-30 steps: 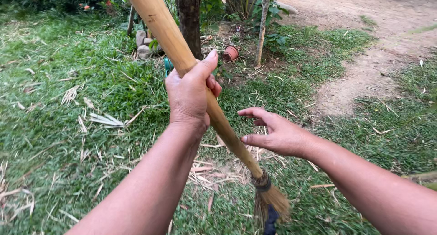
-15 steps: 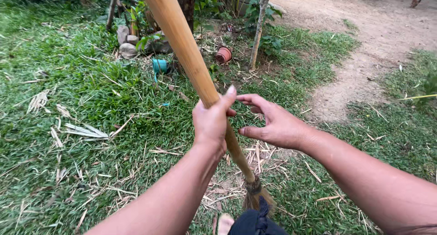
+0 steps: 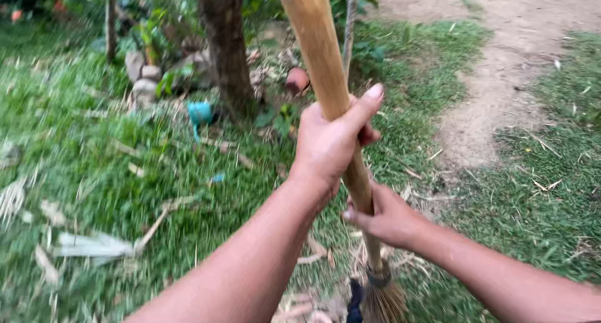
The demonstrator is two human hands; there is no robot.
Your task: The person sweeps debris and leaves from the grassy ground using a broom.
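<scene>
Head view, looking down at a lawn. The left hand [image 3: 328, 144] is wrapped tight around the upper part of a broom [image 3: 338, 119], thumb laid along the shaft and pointing toward 1 o'clock. The right hand [image 3: 385, 216] grips the same shaft lower down, just beneath the left, its fingers curled closed around the wood. The broom's pale wooden handle runs from 12 o'clock at the top edge down toward 5 o'clock; its bound bristle head [image 3: 383, 298] sits at the bottom edge, touching the grass [image 3: 532, 216]. Dry leaves [image 3: 94, 245] lie scattered on the turf at 8 o'clock, blurred by camera motion. A tree trunk [image 3: 225, 47] stands at 11 o'clock beyond the hands, with stones [image 3: 144, 79] to its left, a teal object [image 3: 200, 113] near its foot, and a tipped clay pot [image 3: 297, 80] just right of it, partly behind the handle. A bare dirt path [image 3: 501, 79] lies at 1 to 2 o'clock.
</scene>
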